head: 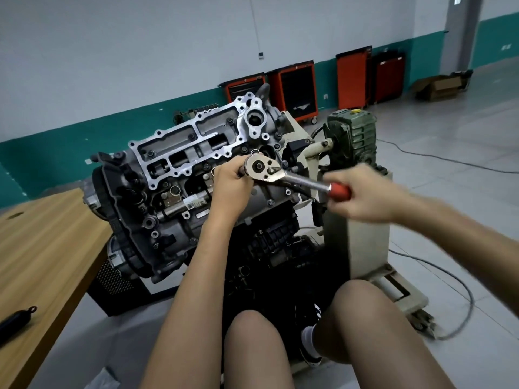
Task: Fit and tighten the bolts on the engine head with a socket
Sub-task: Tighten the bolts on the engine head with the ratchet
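My right hand (362,193) grips the ratchet wrench (283,175) by its red handle — my left hand (230,181) clasps under its head, over the engine head (179,153).

Open floor (463,130) lies free to the right of the right hand (365,192). Beyond that hand the green gearbox (352,136) blocks, and beneath it the stand's cream column (365,248). The ratchet (280,175) bars the gap between both hands. Ahead of the left hand (230,183) the engine head (179,153) stands as a wall; the wooden table (42,248) closes its left.

One ratchet (280,175), two hands (230,182) (365,192)
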